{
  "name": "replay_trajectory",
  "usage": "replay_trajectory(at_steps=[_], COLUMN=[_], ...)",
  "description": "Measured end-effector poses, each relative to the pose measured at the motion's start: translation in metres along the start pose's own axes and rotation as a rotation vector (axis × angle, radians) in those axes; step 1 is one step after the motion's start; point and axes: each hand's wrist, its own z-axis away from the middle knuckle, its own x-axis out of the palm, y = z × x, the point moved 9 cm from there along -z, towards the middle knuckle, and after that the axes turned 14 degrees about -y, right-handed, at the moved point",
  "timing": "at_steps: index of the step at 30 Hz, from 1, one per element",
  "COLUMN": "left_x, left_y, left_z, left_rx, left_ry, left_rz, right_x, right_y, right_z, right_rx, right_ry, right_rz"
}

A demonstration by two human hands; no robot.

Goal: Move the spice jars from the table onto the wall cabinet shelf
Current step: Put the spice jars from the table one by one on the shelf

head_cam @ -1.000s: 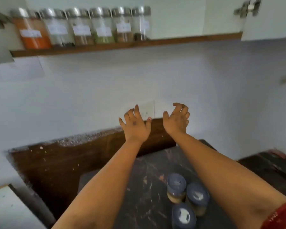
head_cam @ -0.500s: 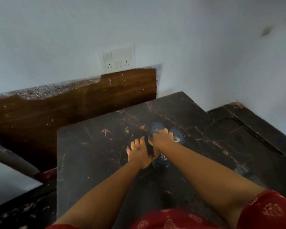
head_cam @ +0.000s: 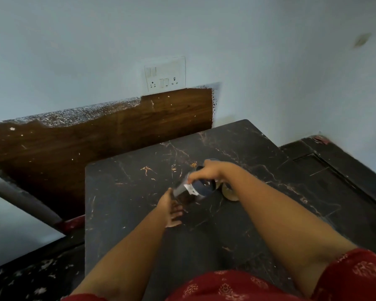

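Lifted since the earlier frame, one spice jar (head_cam: 190,191) hung tilted above the middle of the table (head_cam: 117,213), the right hand (head_cam: 207,171) curled in a grip round its blue-lidded top. The left hand (head_cam: 172,210) lay straight-fingered, gripping nothing, at the jar's base. Another jar (head_cam: 231,194) stood just right of it.

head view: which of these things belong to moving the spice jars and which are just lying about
For the job:
- spice jar, tilted, gripped by the right hand
- left hand at its base
- second jar standing on the table

Just there:
- socket plate on the wall
- wooden board behind the table
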Motion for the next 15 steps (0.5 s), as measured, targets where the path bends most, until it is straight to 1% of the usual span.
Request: replay_trajectory(at_steps=[1,2,4,6,7,8,10,11,13,15], left_x=[0.003,0.01,0.028,0.049,0.056,0.059,0.06,0.059,0.053,0.044], left_y=[0.0,0.004,0.019,0.038,0.049,0.06,0.078,0.086,0.101,0.114], left_z=[0.002,0.006,0.02,0.033,0.04,0.046,0.056,0.058,0.059,0.055], left_rx=[-0.027,-0.027,0.025,0.092,0.131,0.17,0.248,0.284,0.381,0.505], left_ry=[-0.1,-0.213,-0.43,-0.642,-0.718,-0.757,-0.757,-0.727,-0.61,-0.468], left_rz=[0.101,0.141,0.198,0.339,0.401,0.435,0.408,0.375,0.311,0.248], right_x=[-0.005,-0.009,-0.012,-0.015,-0.016,-0.018,-0.026,-0.03,-0.031,-0.022], right_y=[-0.011,-0.021,-0.037,-0.051,-0.056,-0.06,-0.063,-0.059,-0.046,-0.031], right_z=[0.004,0.008,0.013,0.016,0.016,0.015,0.012,0.008,-0.001,-0.007], right_rx=[-0.069,-0.131,-0.251,-0.368,-0.433,-0.493,-0.562,-0.547,-0.43,-0.273], right_ry=[-0.03,-0.057,-0.108,-0.144,-0.165,-0.177,-0.146,-0.102,-0.021,-0.011], right_rz=[-0.09,-0.151,-0.22,-0.277,-0.342,-0.433,-0.633,-0.701,-0.771,-0.816])
